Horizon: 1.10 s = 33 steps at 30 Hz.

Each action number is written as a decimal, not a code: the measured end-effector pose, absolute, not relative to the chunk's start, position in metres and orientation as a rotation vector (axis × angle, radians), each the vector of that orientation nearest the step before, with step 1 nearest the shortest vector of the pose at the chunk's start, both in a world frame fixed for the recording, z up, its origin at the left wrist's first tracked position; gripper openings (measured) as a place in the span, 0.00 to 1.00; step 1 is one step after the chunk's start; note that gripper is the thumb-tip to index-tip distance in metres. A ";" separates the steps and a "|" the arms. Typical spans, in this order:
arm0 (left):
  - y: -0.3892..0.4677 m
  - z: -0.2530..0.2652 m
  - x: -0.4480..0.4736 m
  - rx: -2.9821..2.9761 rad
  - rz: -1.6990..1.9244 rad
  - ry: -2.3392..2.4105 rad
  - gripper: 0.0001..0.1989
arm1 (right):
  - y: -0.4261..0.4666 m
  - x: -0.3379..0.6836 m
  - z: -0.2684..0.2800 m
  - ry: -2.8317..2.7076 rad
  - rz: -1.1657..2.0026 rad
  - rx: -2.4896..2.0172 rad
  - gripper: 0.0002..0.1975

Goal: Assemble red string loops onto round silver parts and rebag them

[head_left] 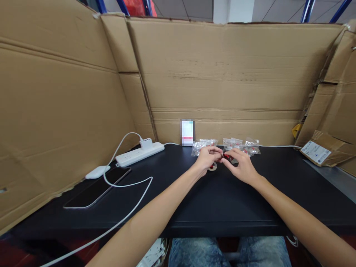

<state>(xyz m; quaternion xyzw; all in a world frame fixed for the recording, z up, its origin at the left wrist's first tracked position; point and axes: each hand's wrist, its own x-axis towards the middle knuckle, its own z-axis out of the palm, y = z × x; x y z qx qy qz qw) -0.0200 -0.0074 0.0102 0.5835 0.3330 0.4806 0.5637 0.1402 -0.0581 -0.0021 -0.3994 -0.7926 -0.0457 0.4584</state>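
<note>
Both my hands meet over the middle of the black table. Between the fingertips of my right hand (241, 165) is a small red piece (227, 156), too small to name. My left hand (208, 158) has its fingers pinched together close to the same piece; what they hold is hidden. Just under my left hand lies a pale ring like a roll of tape (213, 167), with something red in its centre. Behind my hands are clear plastic bags (203, 144) on the left and more clear bags (252, 145) with small red bits on the right.
A lit phone (187, 132) stands against the cardboard wall (222, 74). To the left are a white power strip (140, 153), a white charger block (98, 172), a dark tablet (97, 189) and a loose white cable (133, 207). A brown parcel (330, 148) sits at the right.
</note>
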 end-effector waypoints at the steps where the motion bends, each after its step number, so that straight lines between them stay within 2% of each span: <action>1: -0.007 0.011 -0.021 1.379 1.140 0.783 0.06 | -0.058 0.140 -0.001 -1.944 -0.101 -0.971 0.10; 5: -0.008 0.013 -0.020 1.447 1.111 0.750 0.07 | -0.055 0.141 0.000 -1.868 -0.004 -0.938 0.09; 11: -0.004 0.012 -0.019 1.531 1.082 0.720 0.07 | -0.047 0.140 -0.007 -1.689 0.539 -0.895 0.26; 15: 0.000 0.011 -0.021 1.573 1.112 0.725 0.07 | -0.047 0.139 -0.005 -1.553 0.913 -0.826 0.20; 21: 0.001 0.006 -0.021 1.773 1.034 0.706 0.06 | -0.054 0.144 0.002 -1.479 1.444 -0.745 0.16; 25: 0.009 0.010 -0.030 1.933 1.097 0.816 0.03 | -0.050 0.152 0.000 -1.392 1.435 -0.758 0.16; 28: 0.016 0.018 -0.045 2.214 1.198 1.093 0.04 | -0.044 0.157 -0.003 -1.335 1.382 -0.811 0.16; 30: 0.019 0.021 -0.055 2.376 1.060 1.299 0.07 | -0.042 0.158 -0.005 -1.300 1.361 -0.842 0.15; 33: 0.022 0.019 -0.064 2.483 0.638 1.383 0.11 | -0.041 0.158 -0.006 -1.228 1.338 -0.891 0.14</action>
